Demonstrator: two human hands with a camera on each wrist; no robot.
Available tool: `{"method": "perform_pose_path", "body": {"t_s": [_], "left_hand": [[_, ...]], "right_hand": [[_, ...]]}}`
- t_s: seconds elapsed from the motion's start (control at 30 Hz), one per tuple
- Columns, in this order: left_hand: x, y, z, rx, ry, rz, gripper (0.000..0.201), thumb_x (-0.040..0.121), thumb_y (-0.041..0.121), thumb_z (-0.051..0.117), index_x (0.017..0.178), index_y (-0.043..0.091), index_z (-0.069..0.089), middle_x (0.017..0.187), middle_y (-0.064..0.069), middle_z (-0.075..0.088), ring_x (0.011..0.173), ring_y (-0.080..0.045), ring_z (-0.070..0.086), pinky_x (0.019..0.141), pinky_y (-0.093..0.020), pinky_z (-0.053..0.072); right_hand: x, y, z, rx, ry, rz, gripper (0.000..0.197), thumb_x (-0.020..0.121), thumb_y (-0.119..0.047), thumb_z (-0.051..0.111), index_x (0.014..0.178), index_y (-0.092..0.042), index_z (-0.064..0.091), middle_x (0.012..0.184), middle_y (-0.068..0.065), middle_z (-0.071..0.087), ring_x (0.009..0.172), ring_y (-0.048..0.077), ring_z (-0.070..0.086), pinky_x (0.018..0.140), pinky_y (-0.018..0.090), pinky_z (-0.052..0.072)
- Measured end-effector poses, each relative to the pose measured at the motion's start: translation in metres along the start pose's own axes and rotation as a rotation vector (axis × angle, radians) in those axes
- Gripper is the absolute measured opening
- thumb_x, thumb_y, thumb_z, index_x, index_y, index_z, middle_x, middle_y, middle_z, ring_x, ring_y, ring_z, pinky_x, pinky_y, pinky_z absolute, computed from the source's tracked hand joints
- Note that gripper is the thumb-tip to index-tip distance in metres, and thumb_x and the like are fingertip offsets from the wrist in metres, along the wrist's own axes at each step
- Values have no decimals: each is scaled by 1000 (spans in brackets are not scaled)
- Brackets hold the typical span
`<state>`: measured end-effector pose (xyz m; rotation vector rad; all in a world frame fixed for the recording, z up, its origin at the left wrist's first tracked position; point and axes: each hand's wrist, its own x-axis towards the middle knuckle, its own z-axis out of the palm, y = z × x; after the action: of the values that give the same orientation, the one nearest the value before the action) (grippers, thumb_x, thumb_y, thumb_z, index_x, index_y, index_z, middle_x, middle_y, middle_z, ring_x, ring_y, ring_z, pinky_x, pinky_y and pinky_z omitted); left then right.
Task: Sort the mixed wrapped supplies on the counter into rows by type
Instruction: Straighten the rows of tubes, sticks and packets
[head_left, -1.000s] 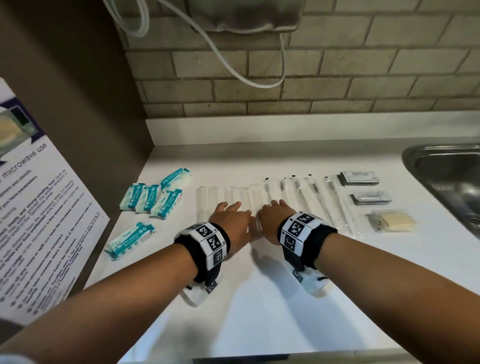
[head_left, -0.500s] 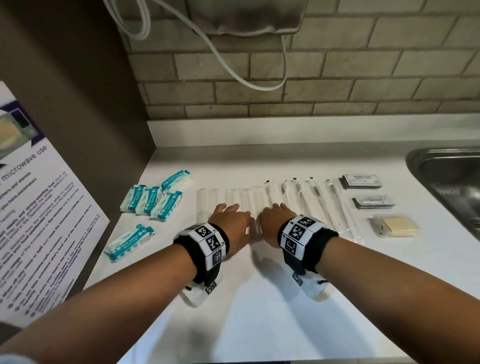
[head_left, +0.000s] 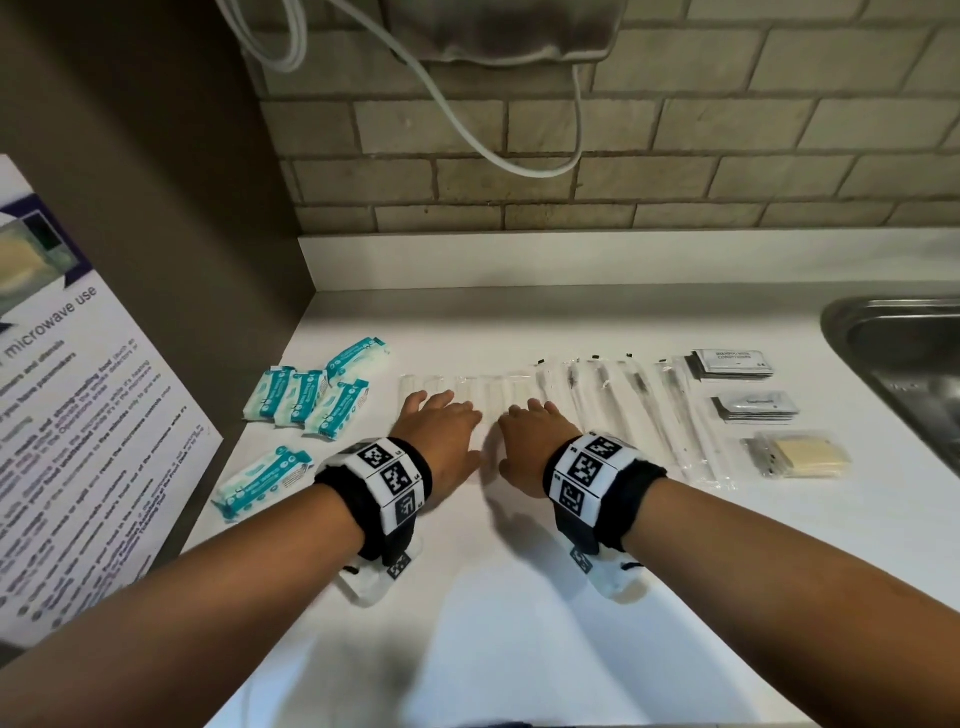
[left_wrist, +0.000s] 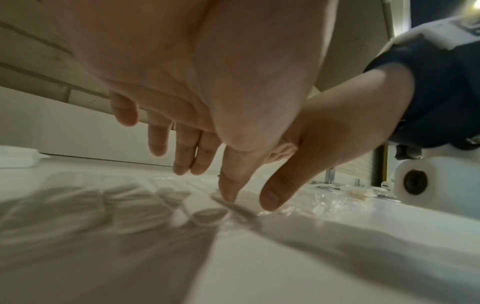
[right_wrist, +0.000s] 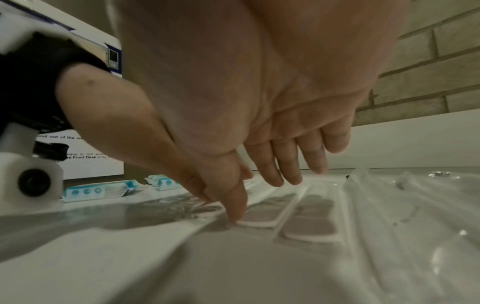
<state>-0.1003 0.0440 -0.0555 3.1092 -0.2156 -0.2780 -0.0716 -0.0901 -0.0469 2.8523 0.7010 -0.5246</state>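
The wrapped supplies lie in groups across the white counter (head_left: 519, 597), running left to right through the middle of the head view. At centre is a row of clear sleeves holding white sticks (head_left: 467, 389), side by side, and both hands hover palm-down over its near ends. The left hand (head_left: 441, 436) and the right hand (head_left: 535, 441) are spread flat with fingers straight and a little apart, gripping nothing; in the wrist views each thumb tip (left_wrist: 228, 195) (right_wrist: 236, 211) touches or nearly touches the plastic while the other fingertips hang just above it. Just right of this row lie longer clear sleeves with dark-tipped items (head_left: 639, 415). Further right, a column runs from far to near: a stack of grey sachets (head_left: 732, 362), a second sachet stack (head_left: 756, 406), and a clear packet with something pale yellow inside (head_left: 800, 456). At left are four teal-and-white packets (head_left: 311, 392) clustered together, and a fifth teal packet (head_left: 262, 480) lies apart, nearer the bottom left. A steel sink (head_left: 909, 364) sits at the right edge, and a printed notice (head_left: 78, 441) at the left edge.
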Motion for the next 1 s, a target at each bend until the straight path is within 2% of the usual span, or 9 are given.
{"method": "perform_pose_path", "body": {"t_s": [0.1,0.17,0.3,0.7,0.9,1.0], "left_hand": [[2,-12,6,41,-89,-43,53,97,44,38,144,22,36,157,1,30,149,-22,13,119,-44,5],[2,-14,9,39,-109,-37,51,97,45,36,143,23,39,155,2,34,148,-23,14,118,-45,6],[2,-12,7,35,-93,-9,51,97,47,36,143,25,40,153,4,37,148,-23,14,119,-46,5],[3,-9,6,48,-100,-29,54,97,49,36,145,25,38,154,5,36,148,-22,15,119,-46,5],[4,-10,7,51,-101,-45,53,98,49,34,145,24,39,153,4,37,148,-22,16,119,-46,7],[5,-10,7,40,-105,-46,52,97,48,35,143,24,42,153,4,38,147,-22,17,119,-46,7]], "right_hand": [[4,-4,3,-12,-14,0,57,93,-20,50,145,-5,33,151,11,34,145,30,21,122,41,13],[6,-5,4,-18,-37,2,53,94,-20,49,144,-6,37,149,10,37,145,29,22,122,41,13],[7,-5,5,0,-35,-1,45,93,-21,48,136,-8,47,142,9,46,140,28,30,121,40,16],[10,-6,5,-3,-45,15,47,94,-21,49,139,-8,44,143,8,44,140,27,29,121,40,17],[10,-6,3,19,-39,9,42,93,-20,51,133,-8,50,137,8,50,135,27,36,119,39,21],[9,-6,3,25,-38,15,44,93,-18,50,135,-7,47,139,10,48,137,27,34,119,39,21]]}}
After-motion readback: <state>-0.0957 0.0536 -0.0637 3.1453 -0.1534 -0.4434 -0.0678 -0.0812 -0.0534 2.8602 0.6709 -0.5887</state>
